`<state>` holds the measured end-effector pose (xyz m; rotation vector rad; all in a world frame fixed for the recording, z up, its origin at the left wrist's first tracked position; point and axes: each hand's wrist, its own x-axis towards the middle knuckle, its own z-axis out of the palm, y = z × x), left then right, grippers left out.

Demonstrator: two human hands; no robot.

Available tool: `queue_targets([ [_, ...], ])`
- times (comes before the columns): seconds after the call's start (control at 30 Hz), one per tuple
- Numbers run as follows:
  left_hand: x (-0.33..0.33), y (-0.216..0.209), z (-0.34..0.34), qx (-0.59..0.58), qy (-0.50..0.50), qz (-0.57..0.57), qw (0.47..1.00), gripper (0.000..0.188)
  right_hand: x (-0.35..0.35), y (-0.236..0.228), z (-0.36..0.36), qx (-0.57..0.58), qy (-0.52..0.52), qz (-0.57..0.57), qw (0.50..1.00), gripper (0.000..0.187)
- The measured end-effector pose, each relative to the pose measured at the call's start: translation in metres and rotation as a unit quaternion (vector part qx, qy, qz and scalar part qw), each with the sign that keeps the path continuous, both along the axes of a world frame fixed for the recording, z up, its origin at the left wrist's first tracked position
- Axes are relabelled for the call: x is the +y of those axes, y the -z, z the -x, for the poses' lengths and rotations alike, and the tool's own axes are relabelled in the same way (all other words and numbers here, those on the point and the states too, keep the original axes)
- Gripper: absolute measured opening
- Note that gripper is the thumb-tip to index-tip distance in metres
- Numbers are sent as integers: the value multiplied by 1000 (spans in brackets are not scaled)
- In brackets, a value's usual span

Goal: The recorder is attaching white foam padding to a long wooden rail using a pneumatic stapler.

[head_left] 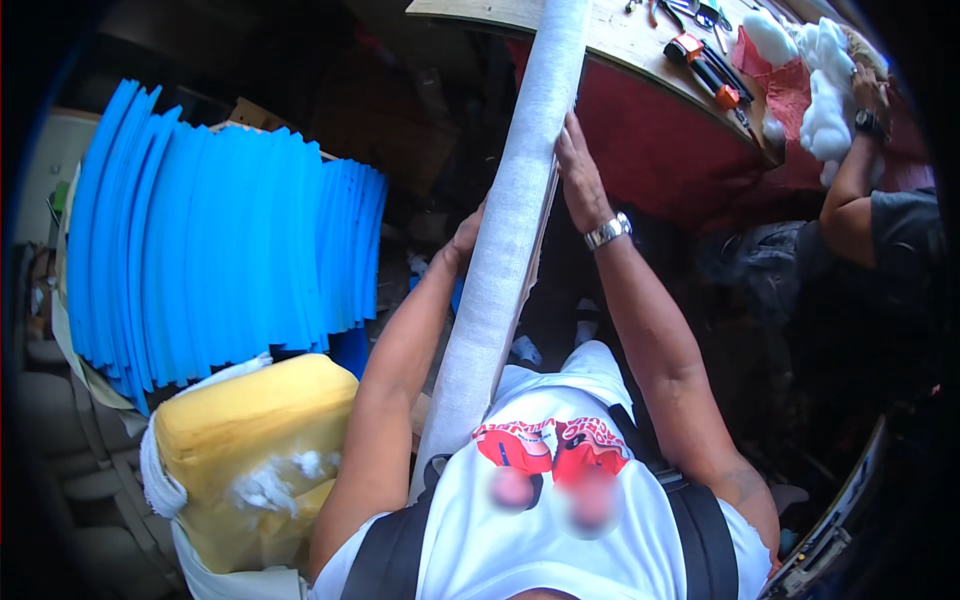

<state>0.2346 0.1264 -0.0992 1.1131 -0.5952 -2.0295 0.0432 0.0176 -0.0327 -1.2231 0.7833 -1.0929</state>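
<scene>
A long, narrow grey fabric-covered piece [500, 235] runs from beside my body up to the worktable's edge. Its right side shows a thin brownish edge. My left hand [468, 232] holds the left side, its fingers mostly hidden behind the piece. On the opposite side, a little farther up, my right hand [584, 182] presses with its fingers together along the edge, so the piece is held between both hands. A metal wristwatch [609, 231] is on my right wrist.
Blue sheets [230, 240] stand stacked at the left, above a yellow foam block [255, 410] with white fluff on it. On the wooden worktable [625, 30] lie an orange-and-black tool [705, 70] and hand tools. Another person's hand [872, 92] touches white stuffing [828, 90] at the far right.
</scene>
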Motion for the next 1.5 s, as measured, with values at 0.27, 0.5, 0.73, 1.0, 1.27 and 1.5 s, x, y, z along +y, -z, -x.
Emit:
queue_targets([
  [0.27, -62, -20, 17, -7, -36, 71, 997, 62, 79, 43, -19, 228, 134, 125, 956, 69],
  [0.5, -46, -66, 15, 63, -40, 113, 991, 57, 78, 50, -31, 185, 182, 149, 954, 64],
  [0.73, -9, -112, 34, -518, 35, 310, 796, 64, 76, 51, -47, 219, 191, 141, 946, 63],
  [1.0, 65, -163, 85, -709, 199, 388, 554, 68, -14, 63, -9, 309, 222, 400, 834, 61],
  [1.27, 25, -97, -36, -289, -95, 244, 921, 52, -52, -10, -11, 88, 27, -24, 995, 98],
  [1.5, -81, 24, -20, -120, -96, 199, 968, 50, -40, 4, -42, 51, 71, -50, 995, 85],
])
